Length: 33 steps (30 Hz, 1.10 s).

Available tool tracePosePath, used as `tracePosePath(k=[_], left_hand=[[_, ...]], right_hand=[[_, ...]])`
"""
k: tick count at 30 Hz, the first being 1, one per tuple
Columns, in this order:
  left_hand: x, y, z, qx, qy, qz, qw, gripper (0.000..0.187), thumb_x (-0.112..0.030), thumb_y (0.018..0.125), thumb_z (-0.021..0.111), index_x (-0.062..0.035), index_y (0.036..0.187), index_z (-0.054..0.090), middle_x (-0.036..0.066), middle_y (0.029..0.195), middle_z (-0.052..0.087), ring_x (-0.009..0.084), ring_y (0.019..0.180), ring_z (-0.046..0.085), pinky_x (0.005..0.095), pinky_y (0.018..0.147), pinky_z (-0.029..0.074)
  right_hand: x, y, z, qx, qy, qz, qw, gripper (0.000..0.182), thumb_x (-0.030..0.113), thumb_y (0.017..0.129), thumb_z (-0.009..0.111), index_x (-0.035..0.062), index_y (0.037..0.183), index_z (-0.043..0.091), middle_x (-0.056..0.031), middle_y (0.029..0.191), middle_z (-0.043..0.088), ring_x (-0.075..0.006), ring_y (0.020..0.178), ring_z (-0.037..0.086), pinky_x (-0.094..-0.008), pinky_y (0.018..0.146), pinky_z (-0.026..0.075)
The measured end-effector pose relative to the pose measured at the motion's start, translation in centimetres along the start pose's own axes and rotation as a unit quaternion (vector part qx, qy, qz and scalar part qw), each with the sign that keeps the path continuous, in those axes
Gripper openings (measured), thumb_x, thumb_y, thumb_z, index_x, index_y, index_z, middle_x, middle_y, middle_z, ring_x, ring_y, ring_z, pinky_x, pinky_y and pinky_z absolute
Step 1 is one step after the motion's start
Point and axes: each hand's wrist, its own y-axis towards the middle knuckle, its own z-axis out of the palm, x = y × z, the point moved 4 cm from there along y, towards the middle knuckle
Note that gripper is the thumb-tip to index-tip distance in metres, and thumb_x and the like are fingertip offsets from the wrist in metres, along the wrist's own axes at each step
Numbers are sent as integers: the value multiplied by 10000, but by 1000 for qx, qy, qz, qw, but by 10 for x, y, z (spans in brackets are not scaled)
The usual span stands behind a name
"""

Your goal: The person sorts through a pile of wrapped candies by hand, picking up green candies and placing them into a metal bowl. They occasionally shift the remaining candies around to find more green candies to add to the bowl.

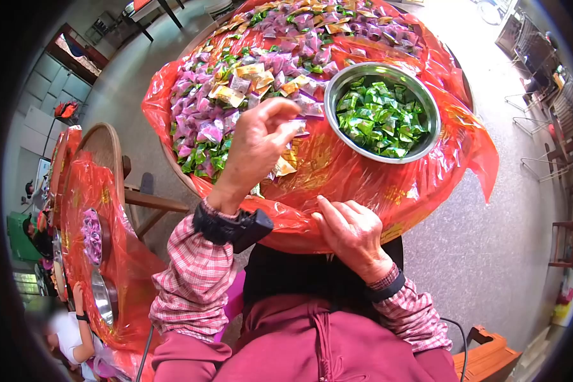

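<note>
Near the middle of the frame the left hand [256,148] is raised over the heap of wrapped candies [248,83], its fingers [285,122] pinched together on one purple-wrapped candy [301,128] at the lower right edge of the heap. The right hand [351,232] rests lower down, right of centre, its fingers lying flat and loosely apart on the red plastic sheet [337,172] where it hangs over the near rim of the round surface [172,159]; it holds nothing that I can see. The candy looks very light and small, with a glossy wrapper that is probably slippery and crinkly, so a fingertip pinch on the body, or on a twisted end, seems the surest hold; it is unlikely to break, though a hard squeeze could crush the wrapper. Counting: one steel bowl [426,102] sits in the upper right of the sheet, holding green-wrapped candies [379,118] too many to count, dozens at least. The loose heap, upper centre and left, mixes purple, gold and green wrappers, well over a hundred by my guess, with purple the most common. In the lower left a second red-covered surface [83,184] carries at least one more steel bowl [102,299], and another person's hand [77,294] works there.
</note>
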Motion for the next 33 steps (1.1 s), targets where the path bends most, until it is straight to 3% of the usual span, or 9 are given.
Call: tracePosePath(k=[5, 9, 10, 14, 20, 24, 27, 30, 33], left_hand=[[13, -43, -41, 16, 163, -79, 983, 98, -33, 941, 664, 21, 1019, 688, -41, 865, 655, 42, 809, 605, 231, 711, 494], [20, -68, -55, 44, 278, -39, 959, 119, -50, 864, 702, 25, 955, 688, 67, 804, 660, 124, 721, 619, 282, 659, 493], [23, -72, -56, 54, 326, -31, 943, 172, -110, 833, 735, 21, 933, 686, 119, 831, 651, 220, 734, 649, 346, 677, 510], [33, -82, -43, 85, 429, -47, 898, 334, -295, 763, 798, -4, 883, 687, 175, 901, 643, 388, 874, 657, 483, 785, 512], [28, -82, -29, 95, 508, -15, 856, 323, -269, 743, 814, -13, 875, 668, 177, 905, 621, 375, 903, 651, 486, 799, 516], [27, -87, -31, 71, 456, 13, 887, 331, -231, 735, 818, -9, 908, 644, 192, 929, 615, 391, 920, 637, 491, 803, 502], [22, -85, -37, 57, 393, 15, 918, 301, -170, 764, 805, -9, 919, 604, 124, 829, 588, 279, 779, 629, 419, 703, 491], [6, -62, -48, 2, 250, -55, 967, 212, -103, 848, 759, -24, 891, 567, -53, 696, 465, 38, 639, 420, 259, 558, 369], [-20, -24, -30, -7, 188, -13, 982, 204, -114, 865, 766, -25, 896, 585, -52, 702, 518, 32, 640, 471, 254, 564, 401]], right_hand=[[-1, 1, 2, -11, 2, -9, 1000, 312, 97, 850, 791, -27, 1121, 698, -95, 834, 684, -242, 697, 662, -353, 621, 544], [-1, 1, 3, -23, -7, -24, 999, 306, 123, 859, 790, -24, 1110, 698, -76, 808, 662, -230, 677, 642, -347, 607, 527], [-1, 1, 2, -18, -6, -22, 1000, 310, 117, 857, 793, -27, 1114, 698, -82, 819, 673, -234, 683, 650, -346, 611, 531], [2, 3, 0, 2, 4, 0, 1000, 304, 34, 826, 789, -43, 1109, 707, -136, 876, 722, -276, 711, 685, -369, 642, 561], [2, 3, -1, -4, 9, -1, 1000, 304, 39, 828, 792, -45, 1108, 705, -136, 876, 722, -277, 711, 683, -371, 648, 561], [0, 1, 0, -7, 13, -4, 1000, 301, 46, 834, 794, -42, 1107, 703, -133, 870, 720, -274, 707, 683, -366, 642, 560], [-2, 0, 2, -16, 7, -13, 1000, 301, 84, 845, 794, -35, 1106, 700, -104, 836, 691, -252, 690, 661, -355, 621, 542], [-2, 0, 3, -28, 0, -23, 999, 307, 122, 856, 794, -27, 1106, 697, -76, 804, 662, -231, 674, 638, -346, 602, 524], [-1, 1, 2, -25, -3, -24, 999, 312, 129, 857, 795, -24, 1111, 696, -75, 802, 659, -230, 674, 637, -346, 602, 523]])
